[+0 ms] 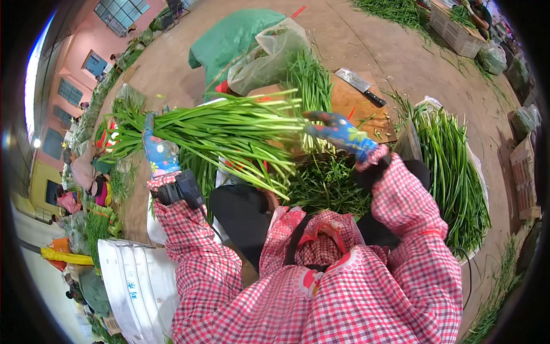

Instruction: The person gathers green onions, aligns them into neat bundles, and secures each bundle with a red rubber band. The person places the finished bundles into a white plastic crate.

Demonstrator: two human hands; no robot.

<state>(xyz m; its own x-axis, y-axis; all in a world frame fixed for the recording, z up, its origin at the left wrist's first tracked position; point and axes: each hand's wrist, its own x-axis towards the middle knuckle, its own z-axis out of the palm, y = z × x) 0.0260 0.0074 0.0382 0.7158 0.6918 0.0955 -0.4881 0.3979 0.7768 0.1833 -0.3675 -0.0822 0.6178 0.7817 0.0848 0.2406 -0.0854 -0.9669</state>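
Note:
My left hand (160, 148), in a blue flowered glove, grips a bunch of long green garlic chives (223, 129) near its leafy end. The pale cut ends point right. My right hand (337, 131), in a matching glove, is beside those ends with its fingers apart; it is slightly blurred, and no held thing shows. Below it lies a heap of dark loose trimmings (328, 182) between my knees. A cleaver (360, 86) with a black handle rests on a wooden board (374, 118) beyond my right hand. Another bundle of chives (311, 81) lies left of the board.
A container full of chives (451, 172) stands at my right. A green sack (236, 43) and a clear plastic bag (270, 56) are ahead. White foam boxes (137, 288) stand at lower left. A person (86, 167) sits farther left; a cardboard box (455, 28) is at upper right.

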